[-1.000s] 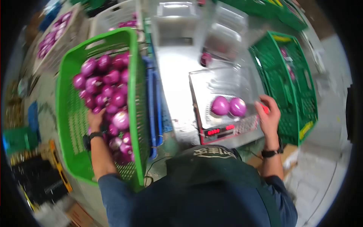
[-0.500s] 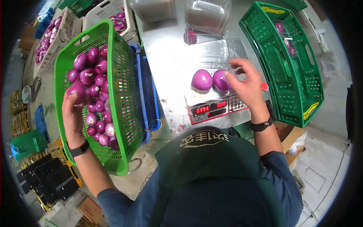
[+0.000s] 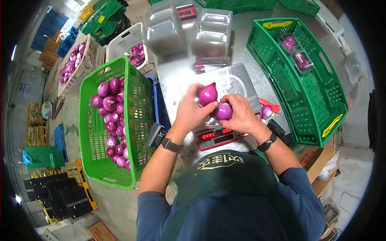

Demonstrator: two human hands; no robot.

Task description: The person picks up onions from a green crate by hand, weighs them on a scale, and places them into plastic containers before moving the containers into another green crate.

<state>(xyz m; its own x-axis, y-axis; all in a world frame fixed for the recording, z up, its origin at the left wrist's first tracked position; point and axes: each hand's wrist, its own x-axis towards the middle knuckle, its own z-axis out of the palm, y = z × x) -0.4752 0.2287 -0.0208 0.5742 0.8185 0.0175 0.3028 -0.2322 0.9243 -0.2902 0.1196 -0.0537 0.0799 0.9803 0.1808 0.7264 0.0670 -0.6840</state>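
Both of my hands are over the scale (image 3: 215, 137), whose red display shows digits. My left hand (image 3: 189, 109) grips a purple onion (image 3: 208, 93) held upright above a clear plastic tray (image 3: 233, 82) on the scale. My right hand (image 3: 240, 113) holds a second purple onion (image 3: 223, 111) just below and beside the first. A third small onion (image 3: 266, 111) lies on the table to the right of the scale.
A green basket (image 3: 134, 120) full of purple onions stands at my left. A green crate (image 3: 317, 100) at the right holds two packed onion trays (image 3: 295, 52). Stacks of empty clear trays (image 3: 189, 28) sit behind the scale. White baskets of onions (image 3: 86, 56) stand far left.
My left hand left the green basket with an onion and came to the scale. My right hand picked up an onion from the tray. One onion now lies right of the scale.
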